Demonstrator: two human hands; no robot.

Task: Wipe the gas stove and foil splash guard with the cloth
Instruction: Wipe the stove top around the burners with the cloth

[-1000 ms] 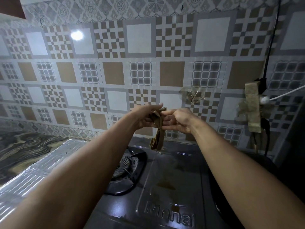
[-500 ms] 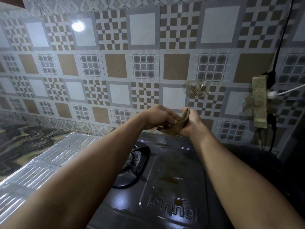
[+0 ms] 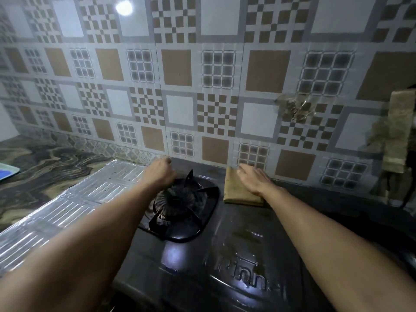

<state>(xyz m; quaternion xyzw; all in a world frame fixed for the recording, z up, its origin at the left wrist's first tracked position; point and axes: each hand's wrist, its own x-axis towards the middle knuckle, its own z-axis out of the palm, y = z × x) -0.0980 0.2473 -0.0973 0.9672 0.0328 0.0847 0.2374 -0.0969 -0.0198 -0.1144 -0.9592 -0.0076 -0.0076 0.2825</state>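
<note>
The black gas stove (image 3: 236,255) fills the lower middle, with raised lettering on its top and a left burner (image 3: 180,203) under a pan support. A folded tan cloth (image 3: 235,191) lies flat on the stove's back edge, close to the tiled wall. My right hand (image 3: 254,180) presses flat on top of the cloth, fingers stretched toward the wall. My left hand (image 3: 159,174) rests at the stove's back left corner beside the burner, fingers curled under with nothing seen in them. The silver foil splash guard (image 3: 67,203) lies flat to the left of the stove.
A patterned tile wall (image 3: 202,86) stands right behind the stove. A clear stick-on hook (image 3: 295,106) is on the wall, and a tan rag (image 3: 398,131) hangs at the right. A marbled counter (image 3: 45,158) runs left, with a pale tray (image 3: 6,173) at its edge.
Both hands held the bunched cloth in the air before. Now the cloth lies folded on the stove under my right hand, and my left hand has moved down to the stove's back left corner.
</note>
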